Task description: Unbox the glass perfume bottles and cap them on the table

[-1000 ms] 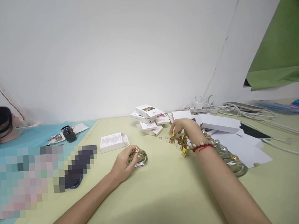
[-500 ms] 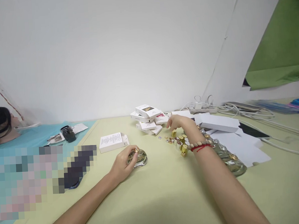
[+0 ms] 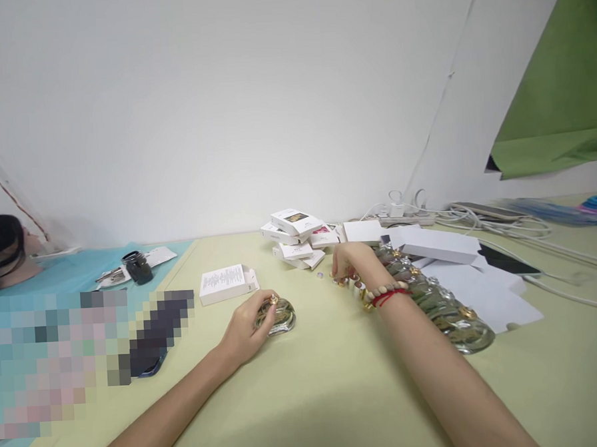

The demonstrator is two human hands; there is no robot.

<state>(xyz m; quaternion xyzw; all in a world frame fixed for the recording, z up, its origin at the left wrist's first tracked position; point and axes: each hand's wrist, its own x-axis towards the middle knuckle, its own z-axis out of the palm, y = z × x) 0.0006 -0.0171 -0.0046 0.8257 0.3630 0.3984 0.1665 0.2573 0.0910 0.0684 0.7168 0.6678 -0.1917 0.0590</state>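
a pale yellow-green table (image 3: pixel 327 395) runs back to the white wall. a teal cloth (image 3: pixel 75 272) covers its left part, and a black jar (image 3: pixel 138 266) stands on that cloth. on the bare top a single white box (image 3: pixel 227 284) lies flat. just in front of it sits a round glass bottle (image 3: pixel 282 315) with a gold neck. further back stands a loose stack of small white boxes (image 3: pixel 299 240), with small gold caps (image 3: pixel 339 282) scattered near it. to the right a row of glass bottles (image 3: pixel 435 300) lies packed close, beside white sheets and flat cartons (image 3: pixel 444 248). a power strip (image 3: pixel 403 213) and white cables (image 3: pixel 529 228) lie along the back edge.
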